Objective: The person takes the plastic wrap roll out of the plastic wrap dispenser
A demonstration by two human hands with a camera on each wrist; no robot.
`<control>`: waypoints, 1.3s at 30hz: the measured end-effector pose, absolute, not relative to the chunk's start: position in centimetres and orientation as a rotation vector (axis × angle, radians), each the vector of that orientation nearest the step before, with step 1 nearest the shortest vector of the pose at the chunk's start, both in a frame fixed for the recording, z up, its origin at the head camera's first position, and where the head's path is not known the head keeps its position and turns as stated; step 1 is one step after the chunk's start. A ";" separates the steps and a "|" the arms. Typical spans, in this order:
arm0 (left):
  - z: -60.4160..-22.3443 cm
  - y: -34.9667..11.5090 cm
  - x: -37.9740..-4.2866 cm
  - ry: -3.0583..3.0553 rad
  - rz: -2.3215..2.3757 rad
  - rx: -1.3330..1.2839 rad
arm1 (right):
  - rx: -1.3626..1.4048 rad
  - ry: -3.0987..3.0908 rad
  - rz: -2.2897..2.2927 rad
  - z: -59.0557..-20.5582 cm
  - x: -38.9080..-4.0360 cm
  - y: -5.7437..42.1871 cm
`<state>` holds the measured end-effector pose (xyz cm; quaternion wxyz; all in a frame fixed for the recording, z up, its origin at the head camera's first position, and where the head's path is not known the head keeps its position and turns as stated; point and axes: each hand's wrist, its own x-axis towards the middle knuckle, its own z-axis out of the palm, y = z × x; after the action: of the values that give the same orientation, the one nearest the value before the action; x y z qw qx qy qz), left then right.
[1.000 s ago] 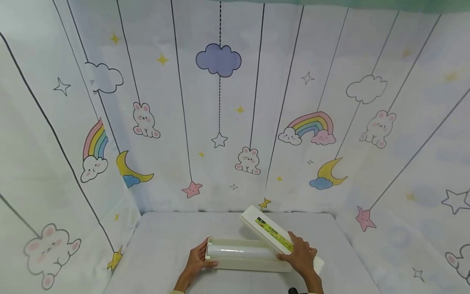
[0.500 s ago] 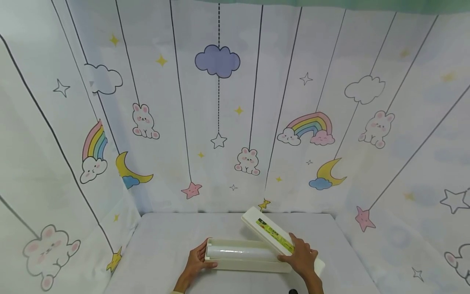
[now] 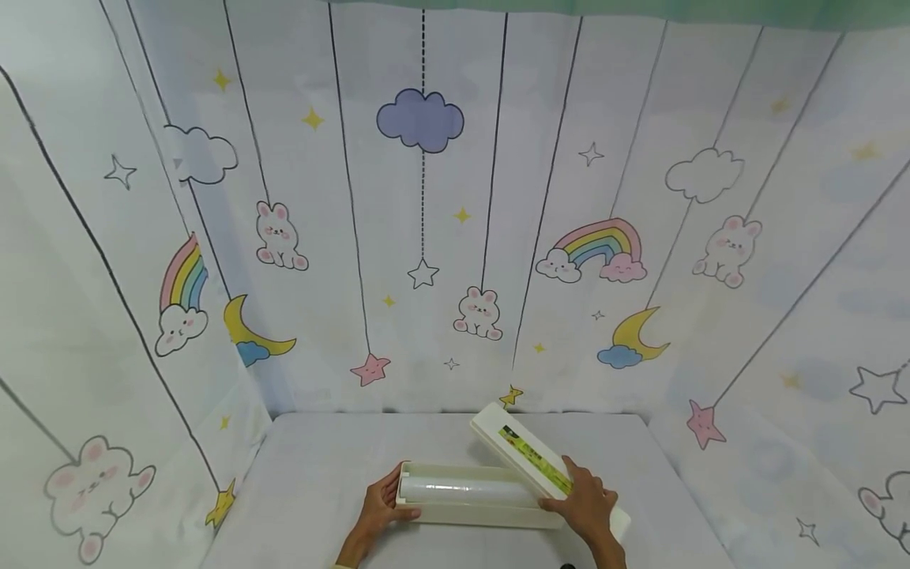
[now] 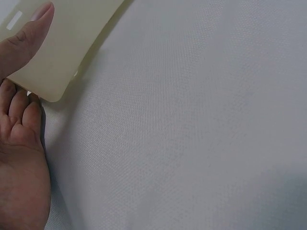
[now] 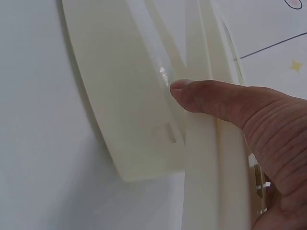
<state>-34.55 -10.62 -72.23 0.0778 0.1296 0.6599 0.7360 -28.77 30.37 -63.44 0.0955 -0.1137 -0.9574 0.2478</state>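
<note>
From afar I am seeing the left hand (image 3: 379, 507) pinching the box (image 3: 483, 518) at its left end, the roll (image 3: 469, 491) lying inside it, and the right hand (image 3: 588, 503) gripping the lid (image 3: 517, 449), which is slanting over the box's right end.

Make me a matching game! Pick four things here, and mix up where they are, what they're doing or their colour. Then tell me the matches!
Things:
1. roll of clear film
2. lid
3. label
4. left hand

Clues:
A. mostly yellow-green
B. inside the long box
C. gripping one end of the long box
D. slanting, held by the right hand

Pairs: 1-B, 2-D, 3-A, 4-C.
</note>
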 end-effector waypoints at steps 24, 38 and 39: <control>-72.4 -10.5 -34.6 1.994 2.216 0.373 | -0.387 -2.827 0.765 -63.0 -27.9 31.2; -72.3 -10.5 -34.7 1.994 2.216 0.394 | -0.426 -2.832 0.742 -63.4 -27.9 31.5; -72.3 -10.5 -34.7 1.994 2.214 0.382 | -0.432 -2.832 0.746 -63.5 -27.9 31.5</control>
<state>-34.66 -10.53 -72.29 0.0686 0.1268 0.6622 0.7354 -27.92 31.50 -63.49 0.0904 -0.1454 -0.9528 0.2509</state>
